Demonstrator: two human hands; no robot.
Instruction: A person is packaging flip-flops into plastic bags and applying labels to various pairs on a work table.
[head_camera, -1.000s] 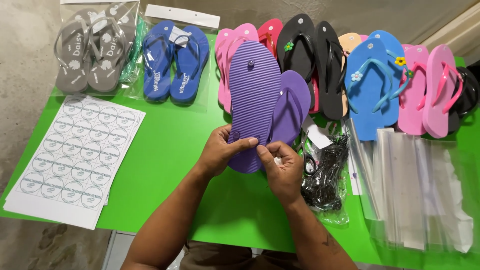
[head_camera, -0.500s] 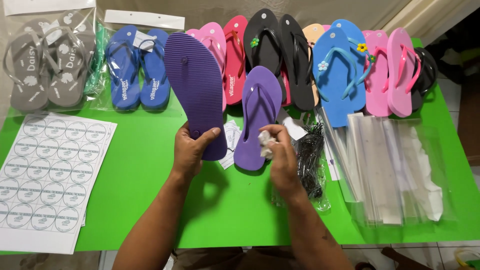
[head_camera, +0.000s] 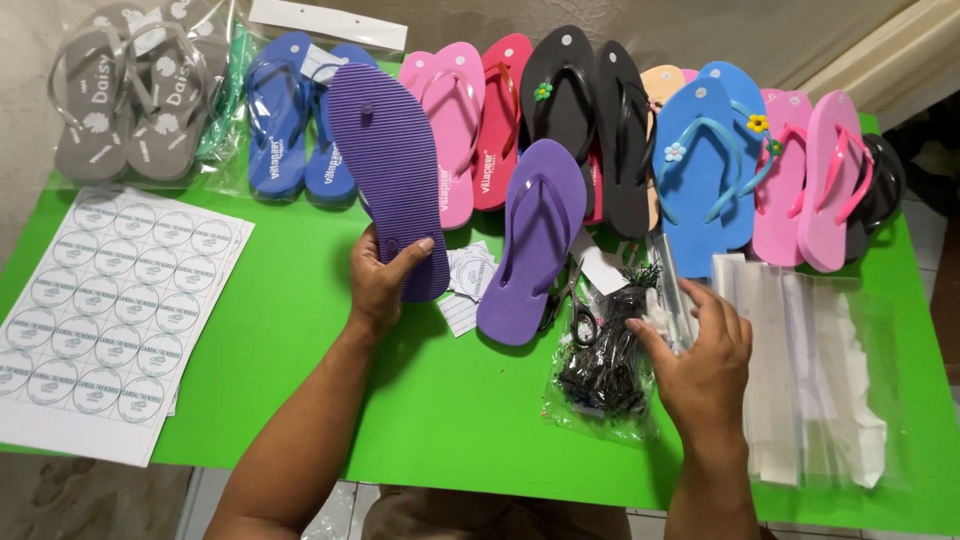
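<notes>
My left hand grips the heel of a purple flip-flop, held sole up over the green table. Its mate, a second purple flip-flop, lies strap up on the table just to the right. My right hand rests over a clear bag of small black fasteners, fingers curled around a small pale item beside a stack of clear plastic sleeves.
A row of flip-flops lines the far edge: grey pair in a bag, blue pair, pink, black, light blue, pink. A sheet of round stickers lies at left. Small paper tags lie between the purple flip-flops.
My right hand left the purple flip-flop lying on the table and moved right to the bag of black fasteners. My left hand still holds the other flip-flop sole up.
</notes>
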